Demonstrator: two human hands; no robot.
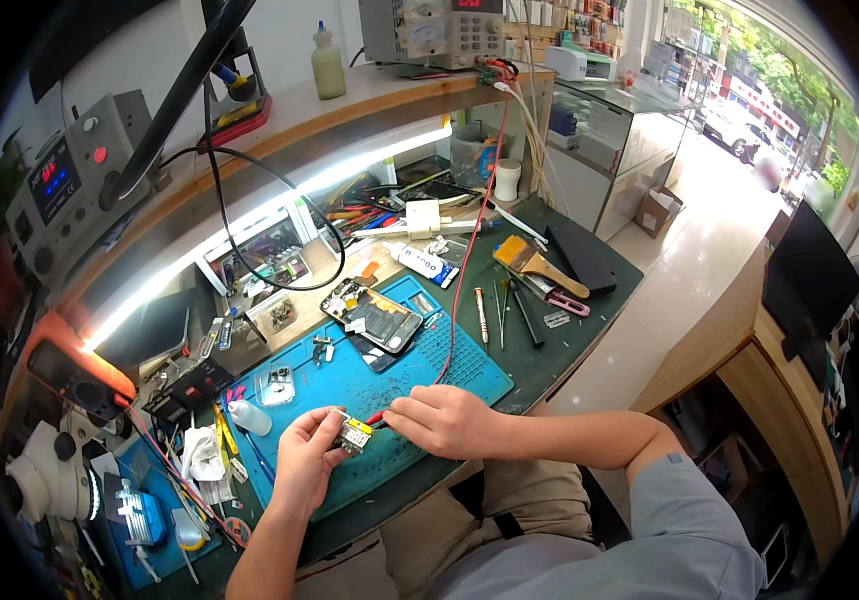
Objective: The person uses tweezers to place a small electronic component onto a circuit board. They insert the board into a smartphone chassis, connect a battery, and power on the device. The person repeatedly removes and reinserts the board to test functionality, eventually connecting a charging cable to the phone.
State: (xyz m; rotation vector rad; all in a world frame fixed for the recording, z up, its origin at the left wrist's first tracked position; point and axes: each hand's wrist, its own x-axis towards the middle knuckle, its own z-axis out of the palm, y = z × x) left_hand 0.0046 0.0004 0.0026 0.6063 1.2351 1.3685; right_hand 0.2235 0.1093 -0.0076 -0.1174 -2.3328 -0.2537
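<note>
My left hand (304,460) holds a small circuit board (353,434) with a yellow strip between thumb and fingers. My right hand (439,420) is closed on a red probe (378,416), its tip at or very near the board, with a red wire running up toward the shelf. Both hands are over the front of a blue silicone mat (484,376). Behind them lie a disassembled phone (394,328) and a small clear parts tray (277,385). A small white squeeze bottle (249,416) lies left of my hands.
An orange multimeter (76,370) and a microscope (49,470) crowd the left. A brush (539,268), white tube (424,264) and screwdrivers lie behind the mat. A shelf (359,90) carries a power supply (429,30). A monitor (807,285) stands on the right desk.
</note>
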